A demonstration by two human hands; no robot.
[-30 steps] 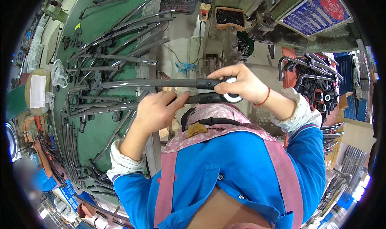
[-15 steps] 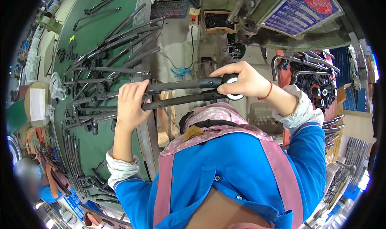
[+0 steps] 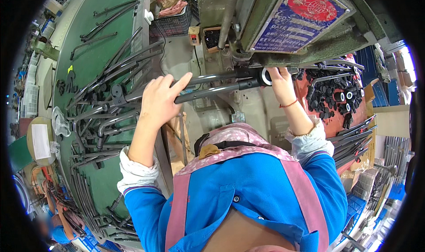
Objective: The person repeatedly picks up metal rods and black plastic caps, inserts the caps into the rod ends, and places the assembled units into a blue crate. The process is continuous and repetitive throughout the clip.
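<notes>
Across my front lies a black tube frame [image 3: 212, 92] with two nearly parallel tubes, joined at the right end by a black fitting with a white ring [image 3: 266, 76]. My left hand [image 3: 161, 99] grips the tubes near their left end, its index finger stretched along them. My right hand [image 3: 282, 84] is closed on the fitting beside the white ring, its fingertips partly hidden beneath the green machine [image 3: 305, 53]. The frame's right end is close under the machine's edge; whether it touches cannot be made out.
On the left, a green table [image 3: 116, 174] carries many black bent tubes [image 3: 119, 59]. To the right, a red surface [image 3: 325, 126] holds black plastic parts, some with white rings. A black crate [image 3: 170, 26] and a small box of dark parts [image 3: 212, 37] stand at the back.
Both hands have carried the tube frame farther from my body and rightward, bringing its ringed end under the machine's edge. The right hand's fingers have slipped partly out of sight. My view has shifted.
</notes>
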